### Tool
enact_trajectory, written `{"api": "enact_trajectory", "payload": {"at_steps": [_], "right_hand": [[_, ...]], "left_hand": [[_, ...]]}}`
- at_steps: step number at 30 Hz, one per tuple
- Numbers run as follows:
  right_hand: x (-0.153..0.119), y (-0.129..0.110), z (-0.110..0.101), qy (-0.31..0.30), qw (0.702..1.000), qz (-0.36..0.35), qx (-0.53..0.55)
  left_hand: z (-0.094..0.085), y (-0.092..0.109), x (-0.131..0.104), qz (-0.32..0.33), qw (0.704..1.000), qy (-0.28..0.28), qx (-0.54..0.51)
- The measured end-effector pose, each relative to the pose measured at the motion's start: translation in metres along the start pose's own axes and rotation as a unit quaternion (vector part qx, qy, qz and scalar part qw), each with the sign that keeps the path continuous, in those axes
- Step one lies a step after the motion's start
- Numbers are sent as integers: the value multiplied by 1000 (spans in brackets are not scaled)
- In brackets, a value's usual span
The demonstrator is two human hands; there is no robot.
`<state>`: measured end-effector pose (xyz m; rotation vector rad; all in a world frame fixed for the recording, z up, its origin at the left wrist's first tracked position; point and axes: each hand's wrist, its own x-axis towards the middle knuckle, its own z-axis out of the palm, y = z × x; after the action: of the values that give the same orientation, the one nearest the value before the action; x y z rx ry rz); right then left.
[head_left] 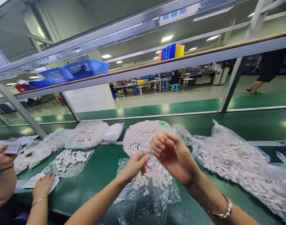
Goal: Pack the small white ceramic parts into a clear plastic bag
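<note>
Noted at the left end of the desk (103,165): a co-worker's raised hand (3,159) with a printed sheet (7,147), plus another hand (43,186) flat on papers by the near edge. Recorded just right of there: loose pieces on clear film (70,159), with a filled bag (83,134) behind, towards the far edge.

Found mid-desk, near edge: a clear bag (152,215) with small white parts (165,179) at its upper end. Located over these: left hand (137,165), grip bent downward; cannot tell whether pinching a part or empty. Seen beside it, raised higher: right hand (171,156), grip loosely curled and spread, with nothing visible in it.

Logged at the right end: a large filled bag (241,162), slanting down towards the near corner.

Judged in hand: handling of small parts at the bag. Judged necessary next: fingertip control, without dragging the thin film.
</note>
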<state>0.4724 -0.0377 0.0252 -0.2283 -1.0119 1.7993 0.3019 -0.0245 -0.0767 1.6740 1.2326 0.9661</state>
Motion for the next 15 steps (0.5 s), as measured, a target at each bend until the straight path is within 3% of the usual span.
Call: {"api": "enact_trajectory", "payload": {"at_steps": [3,5,10,15], "right_hand": [[3,15,-30,50,990,8,130],[2,32,-38,72,983,24,168],[2,59,-38,84,975,54,199],[1,67,-38,82,978,66,178]], "left_hand": [[-24,-18,-16,-50,994,52,-83],[-39,-27,-33,-83,981,87,-150],[-63,-32,-67,-133,957,148,-212],[-67,-34,-73,-142,947,179,-226]]}}
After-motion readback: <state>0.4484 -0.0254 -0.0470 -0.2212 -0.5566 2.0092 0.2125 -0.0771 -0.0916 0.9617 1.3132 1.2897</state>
